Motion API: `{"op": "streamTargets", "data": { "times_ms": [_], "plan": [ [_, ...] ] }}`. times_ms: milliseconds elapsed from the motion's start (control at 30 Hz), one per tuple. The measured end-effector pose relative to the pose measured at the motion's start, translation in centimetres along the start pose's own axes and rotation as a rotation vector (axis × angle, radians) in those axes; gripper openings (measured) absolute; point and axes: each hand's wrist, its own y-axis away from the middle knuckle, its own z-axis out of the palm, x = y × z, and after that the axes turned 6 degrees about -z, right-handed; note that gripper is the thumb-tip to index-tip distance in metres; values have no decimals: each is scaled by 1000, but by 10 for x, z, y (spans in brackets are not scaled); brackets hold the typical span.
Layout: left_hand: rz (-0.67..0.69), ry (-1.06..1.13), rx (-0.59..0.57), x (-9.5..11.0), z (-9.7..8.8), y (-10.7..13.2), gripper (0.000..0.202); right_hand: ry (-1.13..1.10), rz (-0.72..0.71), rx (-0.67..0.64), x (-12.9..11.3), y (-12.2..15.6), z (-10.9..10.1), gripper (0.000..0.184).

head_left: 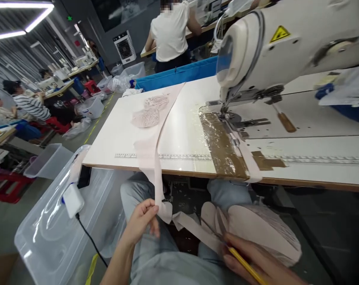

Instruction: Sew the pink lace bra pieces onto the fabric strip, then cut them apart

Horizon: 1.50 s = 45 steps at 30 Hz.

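Observation:
My left hand [144,221] pinches a pale pink fabric strip [158,186] between thumb and fingers, just below the table's front edge. The strip runs down from the tabletop, past my fingers and across my lap toward the right. My right hand [251,257] is closed around yellow-handled scissors [245,263]. Their two dark blades look spread, close to the strip's right part; whether they touch it I cannot tell. Beside them, pink fabric pieces [256,229] with a lacy area lie over my right leg. Two lacy pink patches [149,118] rest on the table.
A sewing machine [256,51] stands at the right of the white table [185,134]; another pink strip [251,158] hangs from near its needle. At left, a clear plastic box [42,237] bears a white charger [73,200] with a black cable. Other people sit working farther off.

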Motion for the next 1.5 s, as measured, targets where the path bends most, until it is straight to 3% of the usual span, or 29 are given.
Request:
{"op": "streamTargets", "data": {
  "times_ms": [33, 67, 233, 433, 767, 1100, 1367, 1433, 1500],
  "plan": [
    [-5, 25, -18, 0, 1, 1, 46, -1, -33, -170, -13, -16, -3, 41],
    [-6, 51, -31, -1, 2, 2, 47, -3, -70, -247, -25, -31, -7, 36],
    [-7, 139, -17, -7, 3, 1, 46, 72, -163, -426, -58, -93, -25, 38],
    [-38, 240, -32, -14, 0, -1, 46, 164, -230, -613, -69, -130, -27, 45],
    [-49, 338, -51, -18, -5, -5, 43, 435, -240, -483, -84, -130, -22, 45],
    [-58, 319, -32, -19, -2, -7, 46, 486, -237, -421, -76, -125, -16, 48],
    [-45, 165, -48, -19, -3, -6, 47, 473, -234, -342, -71, -123, -8, 48],
    [47, -7, 74, -14, -9, -7, 46, 456, -206, -312, -65, -116, -8, 48],
    [236, -218, 341, -5, -12, -11, 42, 428, -173, -282, -60, -106, -7, 44]
  ]
}}
